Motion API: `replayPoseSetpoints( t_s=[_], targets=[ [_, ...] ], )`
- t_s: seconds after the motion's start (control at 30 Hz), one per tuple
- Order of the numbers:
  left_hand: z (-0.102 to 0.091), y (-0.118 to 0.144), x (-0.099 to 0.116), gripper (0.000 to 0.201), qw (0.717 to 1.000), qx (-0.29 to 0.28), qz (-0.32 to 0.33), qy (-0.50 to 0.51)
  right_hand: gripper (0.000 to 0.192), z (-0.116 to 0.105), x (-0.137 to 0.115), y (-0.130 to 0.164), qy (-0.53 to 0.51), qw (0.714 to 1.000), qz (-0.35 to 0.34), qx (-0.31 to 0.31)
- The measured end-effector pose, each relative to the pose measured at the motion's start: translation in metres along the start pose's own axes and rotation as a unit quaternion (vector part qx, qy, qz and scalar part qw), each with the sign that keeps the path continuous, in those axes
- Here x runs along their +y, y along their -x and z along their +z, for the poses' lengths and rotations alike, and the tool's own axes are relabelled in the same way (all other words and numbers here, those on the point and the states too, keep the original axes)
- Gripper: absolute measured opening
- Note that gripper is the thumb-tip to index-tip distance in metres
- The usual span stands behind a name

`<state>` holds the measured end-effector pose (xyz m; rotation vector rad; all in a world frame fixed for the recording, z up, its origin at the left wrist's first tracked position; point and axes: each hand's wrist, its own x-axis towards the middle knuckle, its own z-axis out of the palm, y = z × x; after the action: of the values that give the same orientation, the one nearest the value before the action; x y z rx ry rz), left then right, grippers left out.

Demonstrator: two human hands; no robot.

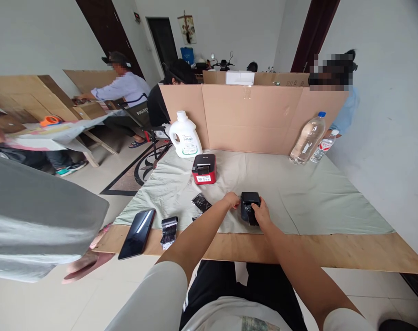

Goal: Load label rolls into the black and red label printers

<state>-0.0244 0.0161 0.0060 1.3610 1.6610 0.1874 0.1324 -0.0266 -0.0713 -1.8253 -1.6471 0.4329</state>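
A small black boxy device (249,197), shaped like a label printer, sits on the cloth in front of me. My right hand (262,212) grips its right side, with the thumb over its front face. Just left of the device is my left hand (232,200), its fingers curled in; whatever they may hold is hidden. Behind and to the left stands a red and black label printer (204,169) with a white sticker on its front. Dark shiny strips (201,202) lie beside my left forearm, partly covered by it. Another curled dark strip (169,231) rests nearer the table edge.
A phone (136,234) lies at the table's left front corner. A white jug (186,136) and two bottles, one large (308,139) and one small (324,146), stand before a cardboard screen (250,117). Other people sit beyond it and at the left table; one stands close on my left.
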Motion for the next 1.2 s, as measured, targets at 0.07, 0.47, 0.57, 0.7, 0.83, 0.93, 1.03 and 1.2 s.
replayPoseSetpoints(
  t_s=[0.07,0.47,0.57,0.7,0.83,0.93,1.03,1.2],
  targets=[
    [0.001,0.004,0.000,0.005,1.000,0.014,0.010,-0.001,0.053,-0.001,0.002,-0.002,-0.030,0.999,0.033,0.026],
    [0.005,0.025,-0.001,0.028,0.941,0.212,0.261,0.042,0.052,-0.011,0.017,-0.011,-0.164,0.980,-0.104,0.047],
    [0.014,0.024,-0.006,0.028,0.931,0.240,0.272,0.046,0.055,-0.007,0.023,-0.003,-0.180,0.978,-0.100,0.035],
    [0.026,0.023,0.003,0.016,0.906,0.210,0.342,-0.135,0.054,-0.006,0.025,0.006,-0.190,0.975,-0.098,0.057],
    [0.031,0.023,0.030,0.021,0.882,0.187,0.300,-0.311,0.054,-0.007,0.025,0.012,-0.208,0.970,-0.090,0.088],
    [0.030,0.020,0.049,0.022,0.887,0.142,0.240,-0.367,0.054,-0.007,0.027,0.014,-0.215,0.968,-0.082,0.098],
    [0.030,0.015,0.059,0.023,0.887,0.106,0.202,-0.401,0.053,-0.008,0.027,0.013,-0.218,0.967,-0.089,0.096],
    [0.032,0.009,0.060,0.023,0.863,0.109,0.230,-0.437,0.055,-0.008,0.024,0.014,-0.219,0.965,-0.093,0.109]
  ],
)
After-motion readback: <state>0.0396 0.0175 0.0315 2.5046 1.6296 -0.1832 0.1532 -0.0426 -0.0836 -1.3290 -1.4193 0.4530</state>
